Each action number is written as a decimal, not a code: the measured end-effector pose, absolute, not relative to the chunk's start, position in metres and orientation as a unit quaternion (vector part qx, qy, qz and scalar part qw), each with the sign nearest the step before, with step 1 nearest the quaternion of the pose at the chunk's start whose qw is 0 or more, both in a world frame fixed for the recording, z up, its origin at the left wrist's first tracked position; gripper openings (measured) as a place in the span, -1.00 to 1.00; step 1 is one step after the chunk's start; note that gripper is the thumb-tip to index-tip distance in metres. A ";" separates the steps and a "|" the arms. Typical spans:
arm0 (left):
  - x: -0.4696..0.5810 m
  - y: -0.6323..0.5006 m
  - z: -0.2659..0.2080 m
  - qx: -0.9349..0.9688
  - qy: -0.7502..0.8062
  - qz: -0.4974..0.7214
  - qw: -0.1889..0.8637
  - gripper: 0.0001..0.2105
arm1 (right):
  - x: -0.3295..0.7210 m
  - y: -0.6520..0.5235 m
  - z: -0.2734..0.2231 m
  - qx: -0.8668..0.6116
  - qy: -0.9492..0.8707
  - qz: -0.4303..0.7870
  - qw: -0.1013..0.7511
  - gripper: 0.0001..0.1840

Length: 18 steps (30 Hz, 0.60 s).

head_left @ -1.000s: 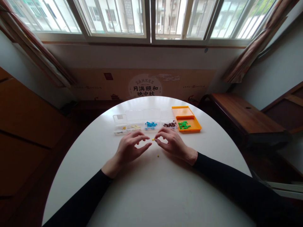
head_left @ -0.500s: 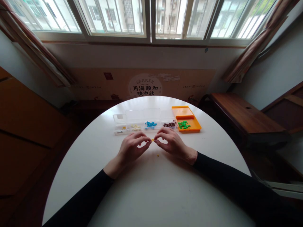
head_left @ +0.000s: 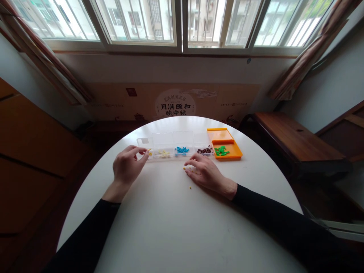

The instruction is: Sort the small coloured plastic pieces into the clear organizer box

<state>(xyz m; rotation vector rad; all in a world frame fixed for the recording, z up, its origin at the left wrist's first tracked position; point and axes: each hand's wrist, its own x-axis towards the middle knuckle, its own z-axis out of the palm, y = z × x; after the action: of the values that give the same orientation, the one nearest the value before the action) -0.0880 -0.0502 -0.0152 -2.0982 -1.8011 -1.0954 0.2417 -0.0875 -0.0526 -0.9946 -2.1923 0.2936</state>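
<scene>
My left hand (head_left: 127,163) is at the left end of the clear compartment box (head_left: 170,156). Its thumb and forefinger are pinched at a small yellow piece (head_left: 149,149), partly hidden by the fingertips. My right hand (head_left: 207,170) rests low over the white table, thumb and forefinger curved around another small yellow piece (head_left: 184,168) at their tips. More tiny yellow bits lie under and between its fingers, and a loose yellow bit (head_left: 190,187) lies nearer me. In the box are pale yellow pieces (head_left: 164,153), blue pieces (head_left: 181,150) and dark brown pieces (head_left: 204,150).
An orange box (head_left: 235,151) with its lid open stands right of the clear box, holding green pieces (head_left: 221,151). The round white table (head_left: 176,227) has its curved far edge just behind the boxes. A wooden bench (head_left: 284,132) stands to the right.
My left hand has parted from the right and moved left to the end compartment. My right hand has stayed in place, and more yellow bits now show beneath it.
</scene>
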 end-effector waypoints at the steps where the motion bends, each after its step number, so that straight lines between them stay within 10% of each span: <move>1: -0.092 -0.049 -0.016 -0.692 -0.621 -0.358 0.082 -0.80 | 0.243 -0.087 -0.053 -0.383 -0.849 0.112 0.345 -0.85; 18: -0.089 -0.050 -0.013 -0.690 -0.644 -0.324 0.070 -0.82 | 0.246 -0.085 -0.053 -0.366 -0.864 0.094 0.333 -0.91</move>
<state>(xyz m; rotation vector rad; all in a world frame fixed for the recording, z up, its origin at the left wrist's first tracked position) -0.0891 -0.0505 -0.0129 -2.0763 -1.9373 -0.9746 0.2459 -0.0849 -0.0530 -0.9552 -2.2566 0.2457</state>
